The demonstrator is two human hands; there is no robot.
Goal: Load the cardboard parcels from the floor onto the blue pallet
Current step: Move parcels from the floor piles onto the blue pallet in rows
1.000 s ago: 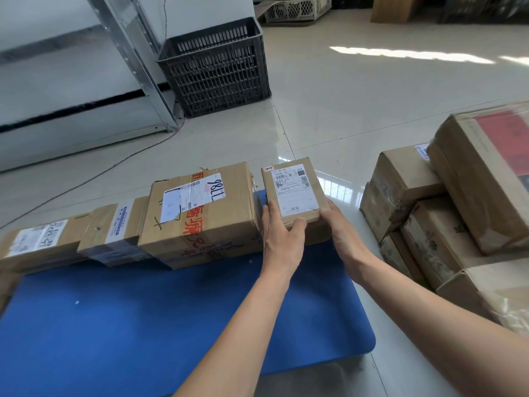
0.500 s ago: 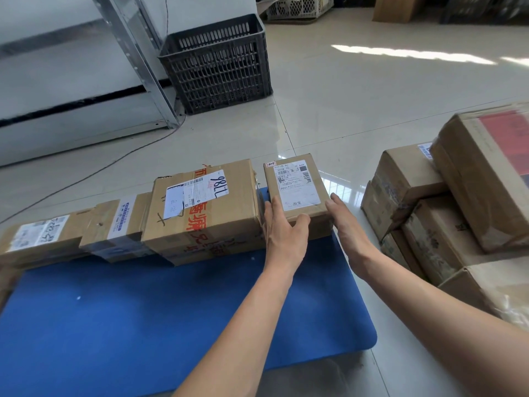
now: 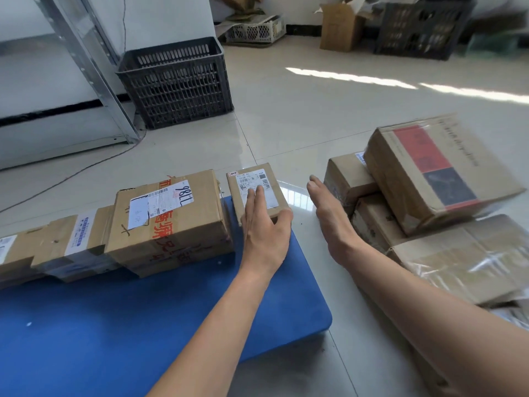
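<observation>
A small cardboard parcel (image 3: 266, 179) with a white label stands at the far right corner of the blue pallet (image 3: 120, 319). My left hand (image 3: 264, 224) lies on its top with straight fingers and the thumb along its near right edge. My right hand (image 3: 326, 207) hovers open to the right of that parcel, clear of it and close to the floor pile. A bigger parcel marked "98LL" (image 3: 169, 219) and several flatter parcels (image 3: 71, 245) line the pallet's far edge. More cardboard parcels (image 3: 429, 179) are heaped on the floor at the right.
A dark plastic crate (image 3: 177, 81) stands by a metal shelf post (image 3: 88, 70) at the back left, with a cable (image 3: 71, 176) running across the pale tiled floor. Further crates and an open box (image 3: 340, 27) line the far wall.
My right hand has let go of the small parcel and drawn away to the right. My left hand has slid further over the parcel's top. The view has tilted up.
</observation>
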